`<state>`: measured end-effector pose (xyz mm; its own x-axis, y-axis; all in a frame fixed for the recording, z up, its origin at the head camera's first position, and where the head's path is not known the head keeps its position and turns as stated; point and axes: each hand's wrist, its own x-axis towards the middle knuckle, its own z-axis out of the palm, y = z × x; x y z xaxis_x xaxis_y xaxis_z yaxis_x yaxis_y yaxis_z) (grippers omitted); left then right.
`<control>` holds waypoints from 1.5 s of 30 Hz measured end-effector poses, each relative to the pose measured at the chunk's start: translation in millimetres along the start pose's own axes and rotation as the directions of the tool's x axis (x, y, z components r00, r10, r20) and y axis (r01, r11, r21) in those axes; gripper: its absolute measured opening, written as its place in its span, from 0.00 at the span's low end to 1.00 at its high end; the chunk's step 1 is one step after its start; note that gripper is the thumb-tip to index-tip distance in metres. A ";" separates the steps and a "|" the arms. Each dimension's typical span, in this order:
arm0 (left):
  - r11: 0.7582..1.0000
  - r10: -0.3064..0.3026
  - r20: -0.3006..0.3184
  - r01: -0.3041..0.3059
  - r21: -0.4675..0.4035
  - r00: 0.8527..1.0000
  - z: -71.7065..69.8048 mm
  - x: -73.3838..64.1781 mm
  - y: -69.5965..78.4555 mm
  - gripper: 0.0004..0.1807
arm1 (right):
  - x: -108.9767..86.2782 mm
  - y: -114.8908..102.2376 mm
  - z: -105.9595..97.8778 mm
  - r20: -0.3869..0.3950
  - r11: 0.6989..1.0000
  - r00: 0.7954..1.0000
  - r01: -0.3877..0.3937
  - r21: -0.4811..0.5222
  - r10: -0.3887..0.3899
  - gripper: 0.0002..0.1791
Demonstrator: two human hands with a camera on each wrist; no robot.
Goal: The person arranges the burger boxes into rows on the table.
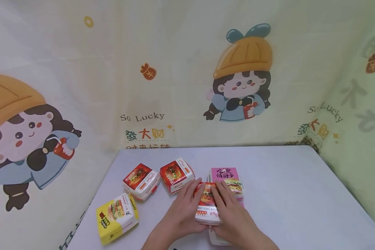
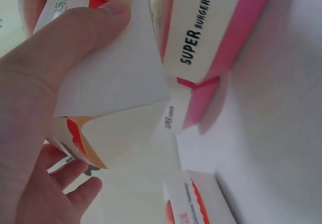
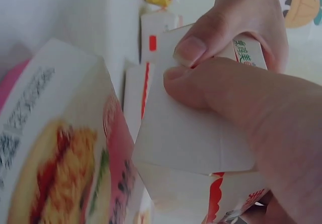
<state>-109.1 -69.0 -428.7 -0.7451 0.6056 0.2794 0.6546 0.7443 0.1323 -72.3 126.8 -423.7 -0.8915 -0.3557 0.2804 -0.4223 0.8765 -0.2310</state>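
Both hands grip a red-and-white burger box (image 1: pixel 207 208) between them. My left hand (image 1: pixel 182 210) holds its left side and my right hand (image 1: pixel 237 220) its right side, with fingers over the top. The two thumbs press close together on the box's white near side, as the left wrist view shows on the burger box (image 2: pixel 115 78). In the right wrist view the same burger box (image 3: pixel 186 133) is raised beside a pink burger box. That pink burger box (image 1: pixel 226 173) lies just beyond the hands. Another pink-and-white box (image 1: pixel 216 239) is mostly hidden under my right hand.
Two red-topped burger boxes (image 1: pixel 141 181) lie to the left, the other red burger box (image 1: pixel 176 175) nearer the hands. A yellow burger box (image 1: pixel 117 218) sits by the left edge of the white table (image 1: pixel 284 180). A printed cloth (image 1: pixel 181 86) hangs behind.
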 end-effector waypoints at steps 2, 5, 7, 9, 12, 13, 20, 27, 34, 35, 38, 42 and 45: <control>1.000 0.004 0.014 -0.004 -0.008 1.000 -0.5 3.3 2.0 0.64 | -1.3 3.4 -2.0 -0.009 1.000 1.000 -0.003 -0.004 0.003 0.57; 1.000 0.013 0.047 -0.012 -0.019 0.999 -0.2 7.1 5.0 0.64 | -3.4 8.8 -4.3 -0.011 1.000 1.000 -0.001 -0.021 0.001 0.58; 0.999 0.014 0.070 -0.012 -0.031 0.997 0.4 9.2 7.2 0.64 | -5.4 12.7 -5.9 -0.008 0.999 1.000 -0.003 -0.037 0.003 0.60; 0.999 0.020 0.088 -0.017 -0.038 0.996 0.9 11.2 9.7 0.63 | -7.9 16.8 -7.6 -0.011 0.999 1.000 -0.011 -0.047 0.011 0.61; 0.999 0.032 0.101 -0.028 -0.044 0.994 1.3 13.9 13.4 0.61 | -12.6 23.0 -11.0 -0.022 0.998 0.999 -0.032 -0.052 0.031 0.62; 0.998 0.038 0.100 -0.034 -0.046 0.994 1.5 15.0 14.4 0.61 | -14.0 25.0 -12.2 -0.026 0.998 0.999 -0.036 -0.052 0.035 0.62; 0.995 0.050 0.147 -0.036 -0.098 0.988 1.8 27.3 23.5 0.61 | -22.1 40.1 -20.0 -0.080 0.998 0.997 -0.014 -0.065 0.009 0.62; 0.991 0.100 0.151 -0.085 -0.103 0.983 8.5 43.0 36.6 0.61 | -32.8 57.1 -26.0 -0.096 0.997 0.995 -0.003 -0.073 -0.004 0.63; 0.990 0.119 0.122 -0.108 -0.092 0.985 11.2 53.6 48.4 0.61 | -42.3 70.0 -30.6 -0.118 0.995 0.993 0.005 -0.095 -0.016 0.64; 0.990 0.117 0.121 -0.106 -0.092 0.986 11.7 55.0 50.2 0.61 | -43.5 71.5 -31.4 -0.118 0.996 0.993 0.004 -0.094 -0.016 0.64; 0.990 0.124 0.113 -0.115 -0.081 0.986 15.1 59.1 56.3 0.61 | -47.7 76.4 -34.1 -0.104 0.996 0.995 -0.004 -0.094 -0.006 0.64; 0.990 0.133 0.094 -0.127 -0.063 0.987 19.2 64.3 66.1 0.61 | -52.5 82.2 -38.3 -0.090 0.996 0.996 -0.028 -0.088 0.020 0.63; 0.990 0.133 0.088 -0.129 -0.052 0.987 20.7 68.5 73.4 0.60 | -55.4 85.2 -41.7 -0.097 0.996 0.995 -0.045 -0.083 0.037 0.62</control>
<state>-114.7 33.0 -419.6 -0.6595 0.7219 0.2095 0.7510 0.6444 0.1440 -52.1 234.7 -420.1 -0.8865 -0.2899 0.3607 -0.3666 0.9156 -0.1652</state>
